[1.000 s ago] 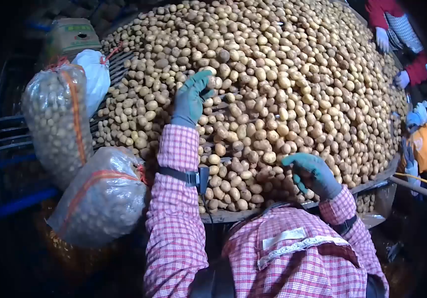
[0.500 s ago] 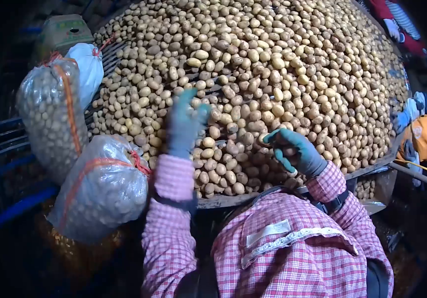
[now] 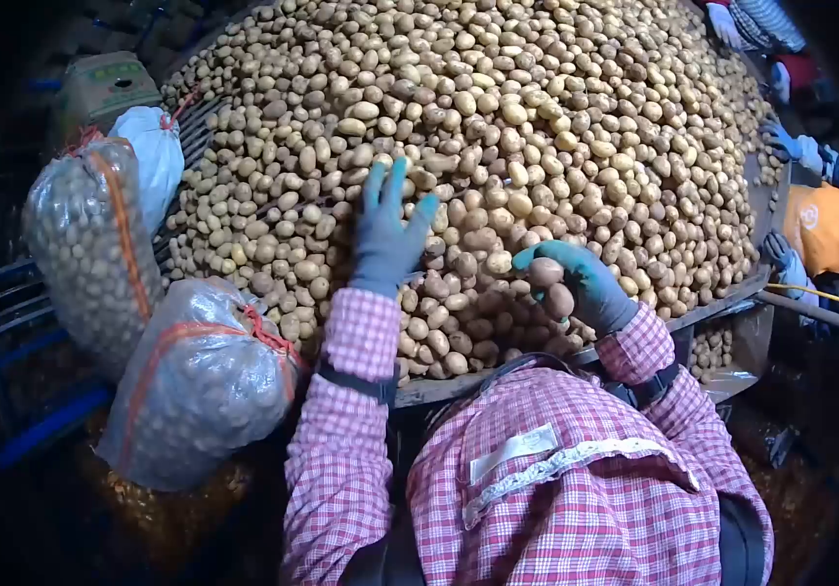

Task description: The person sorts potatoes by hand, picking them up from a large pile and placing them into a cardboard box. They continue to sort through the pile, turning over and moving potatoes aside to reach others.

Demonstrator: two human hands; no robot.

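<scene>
A wide heap of potatoes (image 3: 498, 127) covers the slatted table in front of me. My left hand (image 3: 390, 230), in a grey and teal glove, lies over the heap with fingers spread, nothing visible in it. To its right, my right hand (image 3: 584, 283) wears the same kind of glove. Its fingers curl around two brownish potatoes (image 3: 545, 272), one above the other, close to the table's near edge. The palm side of the right hand is partly hidden.
Filled clear potato sacks (image 3: 200, 381) with red ties stand at the left, beside a white bag (image 3: 151, 161) and a cardboard box (image 3: 112, 88). A wooden rim (image 3: 713, 305) bounds the table. Co-workers' gloved hands (image 3: 779, 252) show at the right, near an orange cloth (image 3: 823, 230).
My left hand has shifted slightly right and slowed, its fingers now spread on the heap. Two potatoes now show in my right hand. The view has shifted slightly; co-workers' hands at right have moved.
</scene>
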